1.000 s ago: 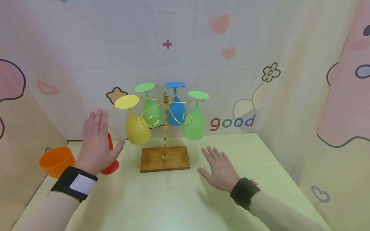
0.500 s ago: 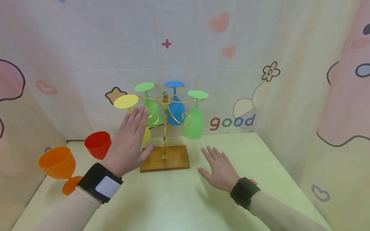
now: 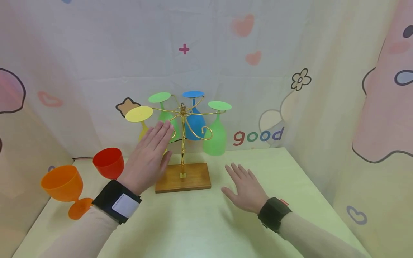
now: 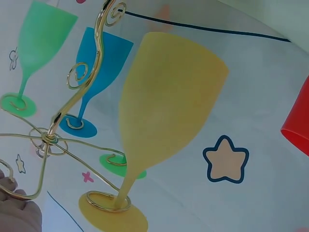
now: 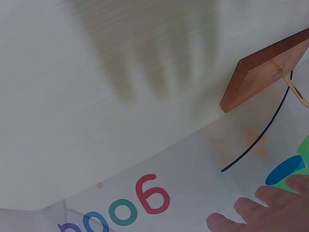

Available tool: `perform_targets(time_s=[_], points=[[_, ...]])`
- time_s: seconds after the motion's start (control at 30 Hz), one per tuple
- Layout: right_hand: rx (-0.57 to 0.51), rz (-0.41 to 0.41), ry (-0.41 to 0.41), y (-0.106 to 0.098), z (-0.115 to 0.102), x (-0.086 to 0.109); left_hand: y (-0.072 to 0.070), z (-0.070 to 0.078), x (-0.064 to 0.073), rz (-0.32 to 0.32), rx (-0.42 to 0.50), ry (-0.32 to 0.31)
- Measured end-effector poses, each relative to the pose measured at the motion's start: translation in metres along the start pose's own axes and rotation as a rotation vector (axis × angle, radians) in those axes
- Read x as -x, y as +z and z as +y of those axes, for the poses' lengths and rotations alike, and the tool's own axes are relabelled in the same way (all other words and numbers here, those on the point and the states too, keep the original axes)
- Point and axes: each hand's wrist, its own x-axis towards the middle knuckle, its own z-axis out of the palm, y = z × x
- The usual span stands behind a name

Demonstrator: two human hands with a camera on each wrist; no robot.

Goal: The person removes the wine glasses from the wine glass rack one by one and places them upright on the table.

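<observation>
My left hand [image 3: 146, 161] reaches toward the front left of the gold wire rack [image 3: 183, 143], fingers held straight. It hides most of the yellow goblet [image 3: 139, 114], which hangs upside down by its foot. In the left wrist view, the fingertips [image 4: 19, 215] lie close to a curled bare hook [image 4: 36, 191]; contact cannot be told. My right hand [image 3: 246, 190] hovers above the tabletop with fingers spread, holding nothing. The green goblet [image 3: 215, 138] hanging at the rack's right is nearest to it. Behind hang a blue goblet [image 3: 195, 125] and another green goblet [image 3: 160, 97].
On the left, an orange goblet [image 3: 62, 183] and a red goblet [image 3: 109, 163] stand on the pale table [image 3: 193, 225]. The rack rises from a wooden base [image 3: 190, 182]. A printed curtain [image 3: 206, 61] closes off the back and sides.
My left hand has moved right, from in front of the red goblet to in front of the yellow one and the rack's front left. The right hand stays in place.
</observation>
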Motion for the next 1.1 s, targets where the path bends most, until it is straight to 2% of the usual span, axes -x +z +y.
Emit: perform_targets(time_s=[0.13,0.23,0.33,0.47,0.63,0.73,0.83,0.93,1.0,1.1], points=[[-0.025,-0.01,-0.024,-0.007,0.006,-0.005,0.001,-0.001,-0.003,0.054,0.023,0.006],[-0.051,0.001,-0.047,-0.023,0.014,-0.013,0.003,0.0,-0.006,0.094,0.011,0.007],[-0.073,0.036,-0.059,-0.048,0.02,-0.024,0.005,0.003,-0.008,0.114,-0.004,-0.003],[-0.081,0.122,-0.087,-0.087,0.02,-0.045,0.006,0.006,-0.009,0.117,-0.002,-0.024],[-0.066,0.244,-0.157,-0.132,0.008,-0.078,0.005,0.006,-0.007,0.113,0.009,-0.04],[-0.044,0.27,-0.207,-0.15,-0.003,-0.097,0.005,0.007,-0.006,0.113,0.015,-0.044],[0.003,0.277,-0.278,-0.16,-0.015,-0.115,0.004,0.006,-0.006,0.117,0.017,-0.045],[0.059,0.245,-0.315,-0.164,-0.025,-0.13,0.004,0.006,-0.006,0.134,0.017,-0.044],[0.086,0.195,-0.301,-0.164,-0.03,-0.137,0.005,0.007,-0.006,0.146,0.02,-0.049],[0.081,0.096,-0.23,-0.163,-0.033,-0.144,0.008,0.008,-0.007,0.156,0.02,-0.057]])
